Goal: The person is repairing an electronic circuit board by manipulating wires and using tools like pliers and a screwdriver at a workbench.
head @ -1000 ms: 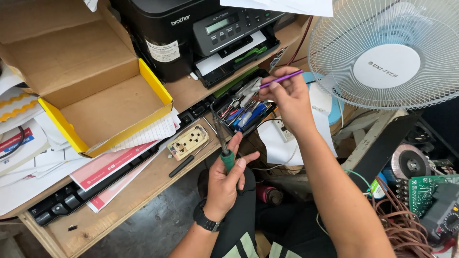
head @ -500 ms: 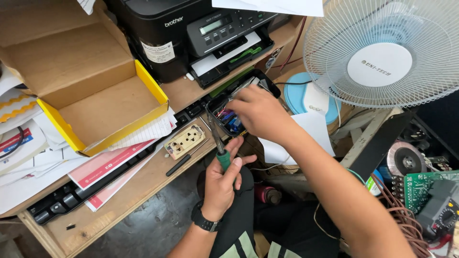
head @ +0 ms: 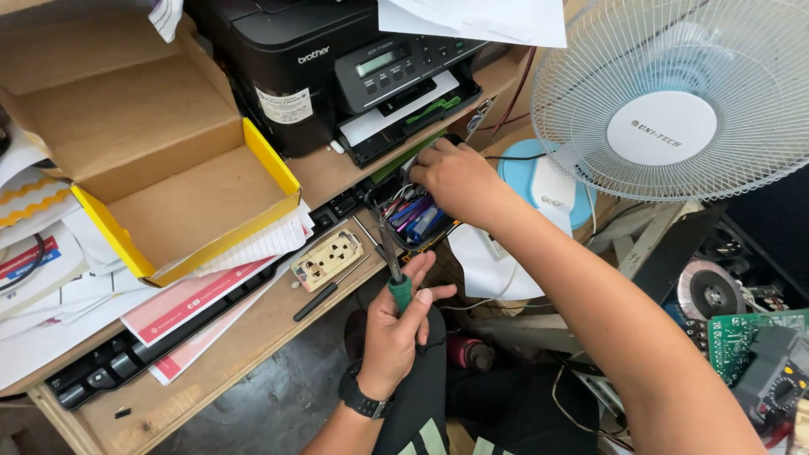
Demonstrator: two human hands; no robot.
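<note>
Head view: my left hand (head: 394, 324) gripped a green-handled screwdriver (head: 394, 268) upright; my right hand (head: 451, 179) dug, fingers curled, into the tool tray (head: 413, 217). I judged slow sorting best.

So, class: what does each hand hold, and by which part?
Left hand holds a screwdriver by its green handle. Right hand reaches into the tool tray; any hold is hidden.

Your printer (head: 337, 67) sits behind the tool tray (head: 410, 217), box (head: 160, 168) to its left, fan (head: 674, 93) to its right.
</note>
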